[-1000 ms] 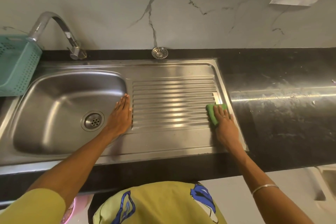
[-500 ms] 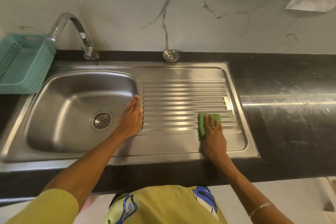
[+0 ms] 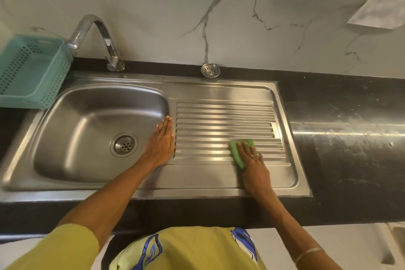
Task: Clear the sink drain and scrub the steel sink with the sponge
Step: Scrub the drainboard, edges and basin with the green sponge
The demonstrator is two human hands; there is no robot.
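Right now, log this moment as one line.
right hand presses green sponge on ribbed steel drainboard | left hand flat beside basin | round steel strainer out, by wall

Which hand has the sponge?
The right hand, fingers pressing the green sponge on the ribbed drainboard; the left hand lies flat, holding nothing.

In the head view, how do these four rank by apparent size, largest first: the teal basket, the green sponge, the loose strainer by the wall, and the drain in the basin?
1. Teal basket, partly cut off
2. Green sponge, partly under the right hand
3. Drain
4. Strainer, though it is farther away, so unsure against the drain
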